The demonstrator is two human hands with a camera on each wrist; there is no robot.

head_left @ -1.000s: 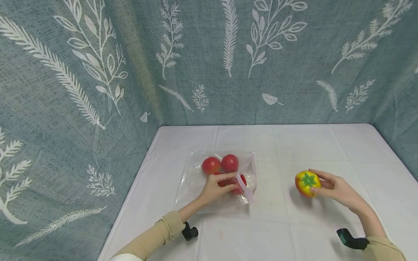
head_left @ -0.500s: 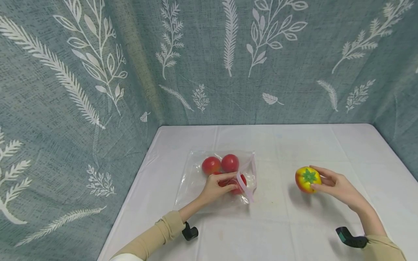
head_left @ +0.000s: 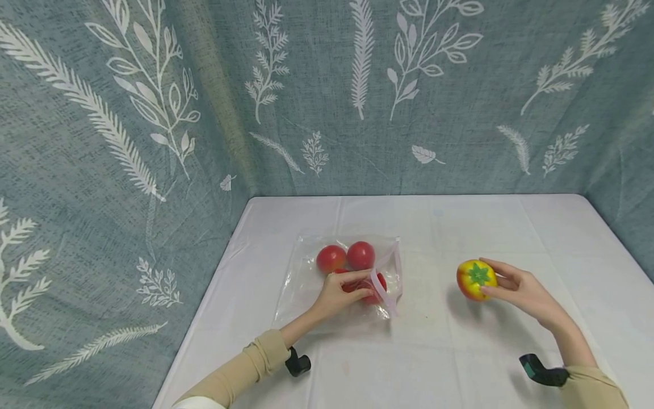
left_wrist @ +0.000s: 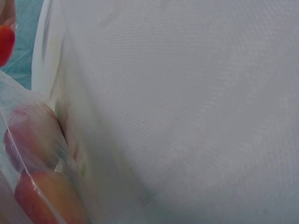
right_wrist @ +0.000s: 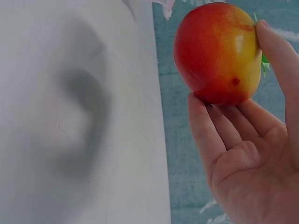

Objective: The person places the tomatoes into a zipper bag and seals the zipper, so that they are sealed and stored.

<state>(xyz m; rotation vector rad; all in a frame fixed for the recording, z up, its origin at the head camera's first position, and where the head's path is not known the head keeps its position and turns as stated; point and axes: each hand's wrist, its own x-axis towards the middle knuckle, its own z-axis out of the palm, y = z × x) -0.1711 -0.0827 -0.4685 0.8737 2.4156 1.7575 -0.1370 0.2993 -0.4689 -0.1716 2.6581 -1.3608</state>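
My left hand [head_left: 334, 292] pinches the mouth of a clear plastic zip bag [head_left: 304, 289] lying on the table. Inside the bag are several round red fruits [head_left: 360, 255], partly covered by my fingers in the head view; two of them [left_wrist: 49, 198] show through the film in the left wrist view. To the right of the bag, my right hand [head_left: 531, 295] holds a red-and-yellow fruit [head_left: 472, 281] with a green star-shaped leafy top, raised over the table. In the right wrist view the thumb is on one side of this fruit [right_wrist: 215, 56] and the fingertips on the other.
A white cloth [head_left: 424, 363] covers the table. Behind and to the left hangs a blue-green curtain [head_left: 327, 102] with white leaf prints. The bag's pinkish zip edge [head_left: 395, 272] faces right, towards the fruit in my right hand.
My right hand has raised the red-and-yellow fruit slightly, then moved it a little to the left. The left hand and the zip bag have stayed in place.
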